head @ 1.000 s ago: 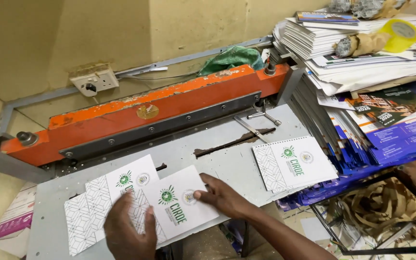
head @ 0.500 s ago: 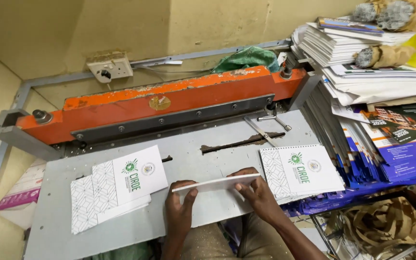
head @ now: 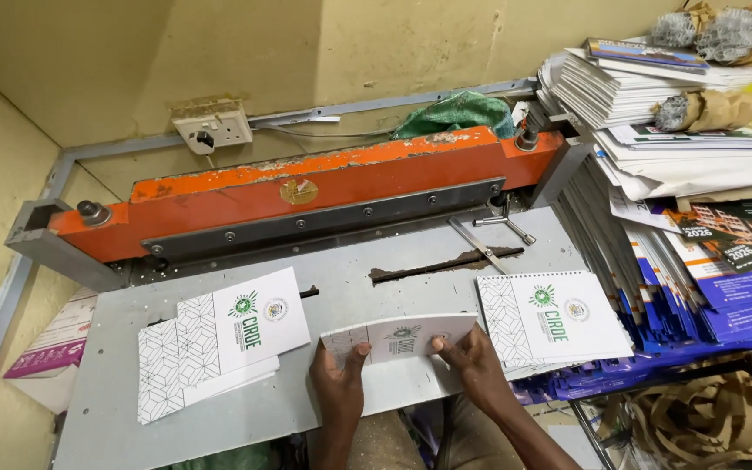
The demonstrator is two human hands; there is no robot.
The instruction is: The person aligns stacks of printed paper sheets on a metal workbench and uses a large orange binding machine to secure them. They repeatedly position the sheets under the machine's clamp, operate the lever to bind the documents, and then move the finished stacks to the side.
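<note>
hands (head: 411, 383) gripping card stack (head: 398, 339) at table edge (head: 219, 435)

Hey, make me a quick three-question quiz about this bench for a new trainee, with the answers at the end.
1. True or false: both hands hold the same booklet.
2. Which pile lies nearer the right hand: A) the left pile, B) the right pile?
3. What colour is the long bar across the back of the machine?

Key
1. True: the left hand and right hand grip the booklet by its lower edge.
2. B: the right pile, not the left pile.
3. Orange: the bar.
</note>
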